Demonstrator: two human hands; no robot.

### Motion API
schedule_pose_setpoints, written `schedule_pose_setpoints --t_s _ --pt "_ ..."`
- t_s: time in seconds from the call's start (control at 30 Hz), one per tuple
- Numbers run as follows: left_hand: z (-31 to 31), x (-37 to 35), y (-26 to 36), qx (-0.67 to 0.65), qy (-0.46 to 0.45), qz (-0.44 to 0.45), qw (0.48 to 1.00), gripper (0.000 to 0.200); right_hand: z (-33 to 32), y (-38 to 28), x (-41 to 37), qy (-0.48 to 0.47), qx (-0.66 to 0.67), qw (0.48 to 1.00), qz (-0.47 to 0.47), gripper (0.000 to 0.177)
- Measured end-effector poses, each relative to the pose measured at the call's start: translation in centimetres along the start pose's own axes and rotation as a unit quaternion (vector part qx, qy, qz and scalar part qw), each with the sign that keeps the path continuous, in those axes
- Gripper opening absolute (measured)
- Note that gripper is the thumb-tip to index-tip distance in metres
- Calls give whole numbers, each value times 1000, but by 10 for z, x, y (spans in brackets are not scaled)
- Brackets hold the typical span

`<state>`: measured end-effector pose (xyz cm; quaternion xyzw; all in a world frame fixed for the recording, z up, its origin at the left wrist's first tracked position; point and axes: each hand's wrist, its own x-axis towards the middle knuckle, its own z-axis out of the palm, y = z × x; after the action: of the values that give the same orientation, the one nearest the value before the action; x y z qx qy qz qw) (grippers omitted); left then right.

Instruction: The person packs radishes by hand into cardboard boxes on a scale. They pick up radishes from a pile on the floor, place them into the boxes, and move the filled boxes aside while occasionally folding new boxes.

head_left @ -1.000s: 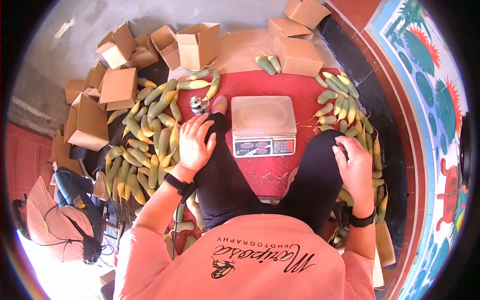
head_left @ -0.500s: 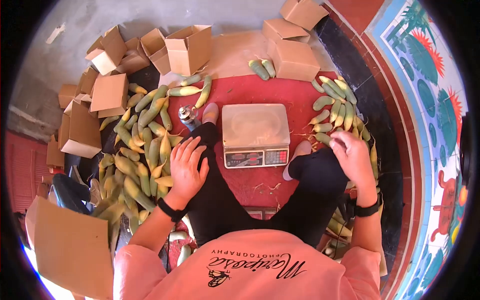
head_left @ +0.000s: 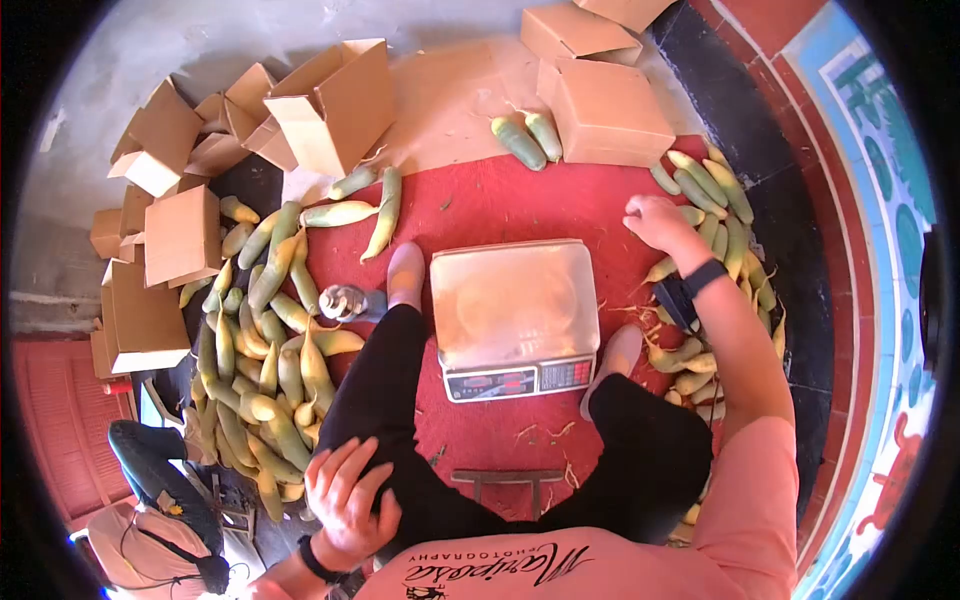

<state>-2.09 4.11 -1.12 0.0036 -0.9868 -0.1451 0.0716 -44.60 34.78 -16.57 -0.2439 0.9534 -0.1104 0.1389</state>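
My left hand (head_left: pixel 350 495) is open above my left thigh, fingers spread, with nothing in it. My right hand (head_left: pixel 658 222) is stretched forward at the inner edge of the right-hand radishes (head_left: pixel 735 240). Its fingers are curled, and whatever may be under them is hidden. One green radish (head_left: pixel 690 214) shows right beside that hand, partly covered by it. Between my feet stands a weighing scale (head_left: pixel 515 310), with nothing on its pan and its display and keypad facing me. To my left lies a big heap of green and yellowish radishes (head_left: pixel 255 400).
Cardboard boxes (head_left: pixel 330 110) line the back left, with another box (head_left: pixel 610 115) at the back right. Two radishes (head_left: pixel 520 145) lie by it. A shiny metal-topped object (head_left: pixel 343 302) stands near my left foot. Another person (head_left: pixel 150 540) is at the lower left.
My right hand has moved forward from above my right knee to the right-hand radishes. My left hand has drawn back toward my body. The view has shifted, bringing another person into sight.
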Motion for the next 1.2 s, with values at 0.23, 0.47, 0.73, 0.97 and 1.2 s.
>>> schedule_pose_setpoints --t_s 0.23,0.47,0.73,0.97,1.2 --pt "-8 20 -13 -22 -24 -33 999 17 42 -6 136 49 -137 989 16 41" --pt "-15 53 -25 3 -26 -25 999 20 56 27 192 82 -112 989 46 61" --pt "-20 76 -28 4 -39 -27 999 17 70 27 96 -48 -84 993 -62 51" --pt "-24 94 -26 15 -65 -16 998 15 -3 -19 63 266 -152 947 -101 70" --pt "-22 83 -22 33 -91 -23 995 15 20 32 36 213 -74 966 -129 62"
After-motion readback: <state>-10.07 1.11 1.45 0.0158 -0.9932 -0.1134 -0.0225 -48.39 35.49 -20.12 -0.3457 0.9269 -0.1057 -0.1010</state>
